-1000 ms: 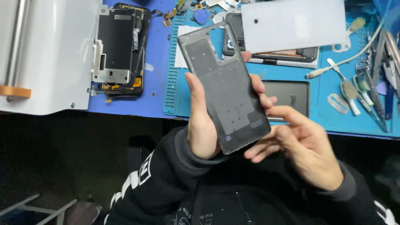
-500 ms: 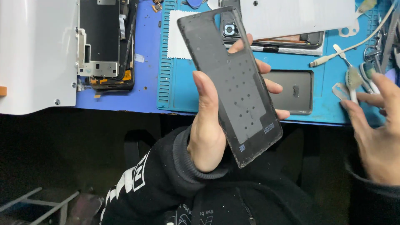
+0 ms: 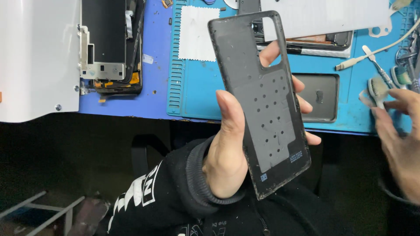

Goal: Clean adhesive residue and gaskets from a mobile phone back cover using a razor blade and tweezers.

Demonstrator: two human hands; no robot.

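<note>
A blue workbench (image 3: 157,98) fills the top of the view, with a teal repair mat (image 3: 205,87) laid over it and darkness below the edge. One black phone back cover (image 3: 260,105) is up front, inner side facing the camera, tilted a little, its camera cut-out at the top. The left hand (image 3: 229,153) grips it: thumb along the left edge, fingertips curling round the right edge, one poking through the cut-out. The right hand (image 3: 400,140) is at the far right, motion-blurred, fingers pinched on a small pale-headed brush (image 3: 377,89); its wrist is cut off by the frame.

On the bench, one opened phone chassis (image 3: 111,48) lies at the left, top cropped, beside a white machine housing (image 3: 37,57). One white cloth (image 3: 197,35) sits on the mat. One dark tray recess (image 3: 321,96) shows in the mat, half hidden behind the cover. A white sheet (image 3: 323,15) covers most of another dark device (image 3: 326,40) behind. One white cable (image 3: 376,52) runs in from the right, and a cluster of metal tools (image 3: 404,65) at the edge is too cramped to count. Black sleeves with white print fill the bottom.
</note>
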